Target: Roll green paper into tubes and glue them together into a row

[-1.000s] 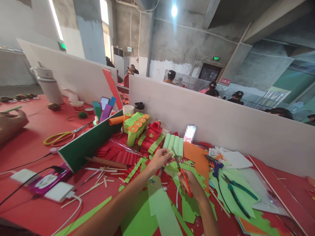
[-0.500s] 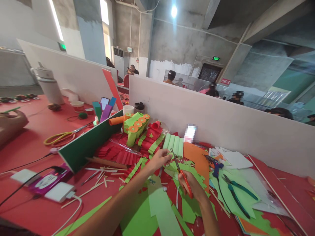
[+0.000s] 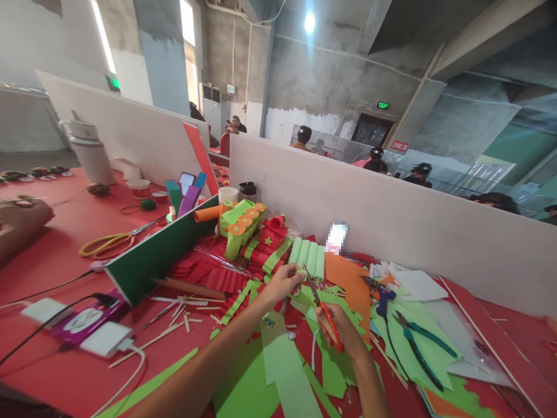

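Note:
My left hand (image 3: 285, 281) is closed in a pinch on a small light green paper piece (image 3: 300, 273). My right hand (image 3: 342, 332) grips red-handled scissors (image 3: 324, 310), whose blades point up at that paper piece. Both hands hover over a heap of green paper offcuts (image 3: 331, 348) on the red table. Just beyond my left hand lie light green paper rolls (image 3: 308, 254) and a green and orange paper model (image 3: 240, 223) on red folded paper.
A blue glue gun (image 3: 379, 293) and green-handled pliers (image 3: 420, 342) lie to the right. Yellow scissors (image 3: 108, 242), a green board (image 3: 159, 251), a power strip with cables (image 3: 82, 322) and thin wooden sticks (image 3: 174, 319) are on the left. White partitions (image 3: 391, 215) border the table; people sit beyond.
The hands have barely moved; the scissors sit slightly lower and closer to the paper piece in my left hand.

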Motion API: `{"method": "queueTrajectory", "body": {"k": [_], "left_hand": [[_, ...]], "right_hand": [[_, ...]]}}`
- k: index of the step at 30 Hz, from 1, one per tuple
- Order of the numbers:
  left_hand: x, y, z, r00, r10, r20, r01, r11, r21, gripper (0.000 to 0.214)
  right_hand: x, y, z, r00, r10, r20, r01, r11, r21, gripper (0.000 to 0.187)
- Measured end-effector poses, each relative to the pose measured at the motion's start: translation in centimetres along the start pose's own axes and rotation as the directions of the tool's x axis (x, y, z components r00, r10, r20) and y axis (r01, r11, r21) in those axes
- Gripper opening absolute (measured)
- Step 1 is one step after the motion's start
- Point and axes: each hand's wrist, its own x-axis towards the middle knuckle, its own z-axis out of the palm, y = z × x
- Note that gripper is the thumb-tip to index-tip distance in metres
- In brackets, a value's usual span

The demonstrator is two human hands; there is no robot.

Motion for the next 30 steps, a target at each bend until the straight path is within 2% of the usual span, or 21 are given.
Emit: {"method": "queueTrajectory", "body": {"k": [6,14,24,30], "left_hand": [[0.04,-0.07,-0.04,1.000,0.005,-0.022,-0.004,1.000,0.019,0.031],[-0.07,0.24,-0.41,0.998,-0.020,0.056,0.017,0.998,0.065,0.032],[-0.38,0.75,0.01,0.998,-0.058,0.027,0.056,0.997,0.060,0.031],[-0.26,0.68,0.07,0.998,-0.061,-0.027,0.061,0.998,0.021,0.030]], "right_hand": [[0.05,0.14,-0.02,1.000,0.007,0.009,-0.006,1.000,-0.017,0.050],[-0.21,0.20,-0.04,0.999,0.000,0.033,0.001,1.000,-0.030,0.046],[-0.10,-0.14,-0.19,1.000,-0.009,0.020,0.009,1.000,-0.019,0.050],[-0.16,-0.24,-0.19,1.000,-0.010,0.023,0.011,0.999,-0.041,0.053]]}}
